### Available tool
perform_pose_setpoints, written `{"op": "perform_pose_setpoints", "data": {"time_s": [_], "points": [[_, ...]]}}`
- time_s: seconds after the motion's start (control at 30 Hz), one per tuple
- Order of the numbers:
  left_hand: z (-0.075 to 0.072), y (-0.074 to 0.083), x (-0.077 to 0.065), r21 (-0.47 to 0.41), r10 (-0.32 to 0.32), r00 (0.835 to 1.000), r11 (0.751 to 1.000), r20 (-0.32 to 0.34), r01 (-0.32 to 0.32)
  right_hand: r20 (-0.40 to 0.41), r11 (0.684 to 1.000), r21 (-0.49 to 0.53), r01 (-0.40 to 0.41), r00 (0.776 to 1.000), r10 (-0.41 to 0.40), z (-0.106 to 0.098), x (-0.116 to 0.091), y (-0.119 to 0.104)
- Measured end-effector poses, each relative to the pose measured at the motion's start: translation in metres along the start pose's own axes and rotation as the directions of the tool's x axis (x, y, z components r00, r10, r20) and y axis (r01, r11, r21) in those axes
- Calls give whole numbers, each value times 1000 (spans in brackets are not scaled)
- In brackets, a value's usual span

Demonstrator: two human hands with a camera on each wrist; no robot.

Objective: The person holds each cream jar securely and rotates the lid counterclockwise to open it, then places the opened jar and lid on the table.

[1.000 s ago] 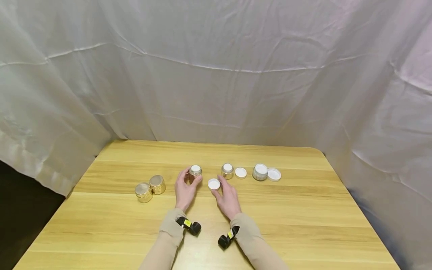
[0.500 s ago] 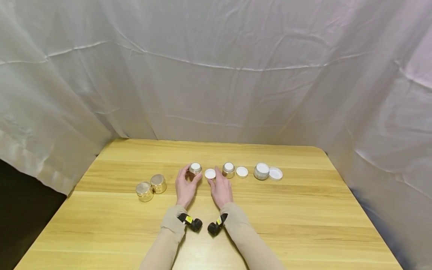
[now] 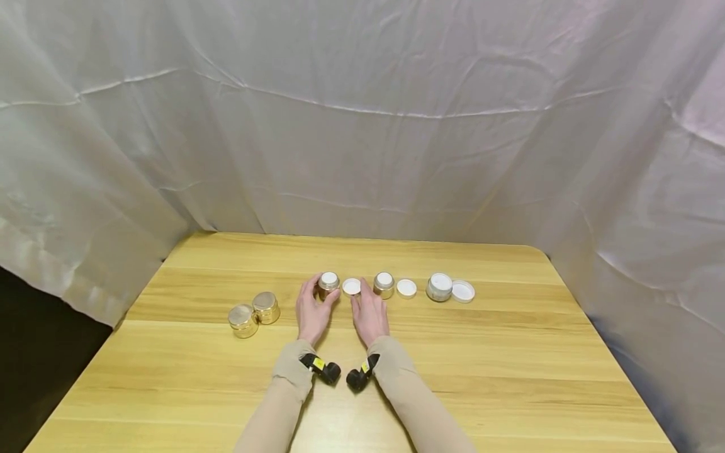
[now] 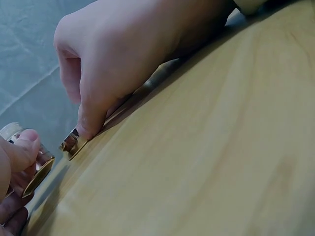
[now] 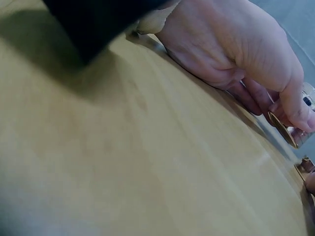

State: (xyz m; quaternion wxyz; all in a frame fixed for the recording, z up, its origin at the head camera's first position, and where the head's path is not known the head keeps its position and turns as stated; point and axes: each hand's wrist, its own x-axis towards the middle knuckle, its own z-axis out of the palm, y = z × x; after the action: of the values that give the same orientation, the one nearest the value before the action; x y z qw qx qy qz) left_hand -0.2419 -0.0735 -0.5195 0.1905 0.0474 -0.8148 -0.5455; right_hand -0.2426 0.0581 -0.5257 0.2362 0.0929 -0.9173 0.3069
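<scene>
My left hand (image 3: 313,314) grips a small gold cosmetic jar (image 3: 329,286), thumb in front and fingers behind; its top shows white. Beside it, my right hand (image 3: 370,314) holds a round lid (image 3: 352,287) by the rim, white inside facing up, down at the tabletop. The left wrist view shows the lid's gold side (image 4: 74,143) under the right fingertips and the held jar (image 4: 39,174) at the left edge. Just right of the lid stands another gold jar (image 3: 384,285), its white top showing, with a white-lined lid (image 3: 406,289) next to it.
Two gold jars with gold tops (image 3: 242,321) (image 3: 265,307) stand close together on the left. A silvery jar (image 3: 439,287) with a white top and its upturned lid (image 3: 463,291) sit on the right. A grey curtain (image 3: 362,157) hangs behind the wooden table (image 3: 510,352).
My right hand has carried the lid forward and to the left, into the gap between the held jar and the neighbouring one. The left hand stays around its jar.
</scene>
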Motion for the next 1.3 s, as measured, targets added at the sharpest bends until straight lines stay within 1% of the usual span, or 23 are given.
{"op": "perform_pose_setpoints", "data": {"time_s": [0.17, 0.33, 0.4, 0.57, 0.67, 0.73, 0.8, 0.87, 1.07, 1.2, 1.3], "points": [[0, 1, 0, -6, 1, 1000, 1000, 4, -1, -14, 1000, -11, 5, 1000, -5, 1, -1, 1], [1, 1, 0, -1, 1, 1000, 1000, 21, -1, 18, 999, 33, 29, 999, -30, -8, -11, 3], [2, 1, 0, 21, 11, 1000, 1000, 29, -12, 46, 997, 66, 37, 998, -40, -16, -18, 5], [3, 2, 0, 97, 30, 999, 995, 40, -34, 148, 986, 165, 13, 988, -37, -40, -39, 11], [3, 3, 0, 116, 22, 999, 993, 41, -27, 202, 974, 225, -18, 979, -29, -53, -51, 14], [3, 3, 0, 120, 16, 999, 993, 39, -21, 216, 967, 253, -25, 976, -32, -58, -58, 16], [3, 4, 1, 121, 9, 999, 993, 36, -13, 219, 959, 281, -32, 975, -31, -62, -62, 17], [4, 4, 1, 124, -1, 999, 992, 33, -3, 214, 954, 298, -23, 976, -44, -64, -65, 17], [6, 6, 3, 133, -44, 998, 990, 36, 39, 203, 947, 322, -17, 978, -52, -67, -67, 17], [5, 6, 2, 136, -49, 997, 990, 59, 40, 205, 942, 334, -31, 978, -41, -68, -67, 16], [0, 5, -4, 117, -46, 995, 992, 88, 35, 221, 938, 344, -38, 974, -41, -68, -67, 16]]}}
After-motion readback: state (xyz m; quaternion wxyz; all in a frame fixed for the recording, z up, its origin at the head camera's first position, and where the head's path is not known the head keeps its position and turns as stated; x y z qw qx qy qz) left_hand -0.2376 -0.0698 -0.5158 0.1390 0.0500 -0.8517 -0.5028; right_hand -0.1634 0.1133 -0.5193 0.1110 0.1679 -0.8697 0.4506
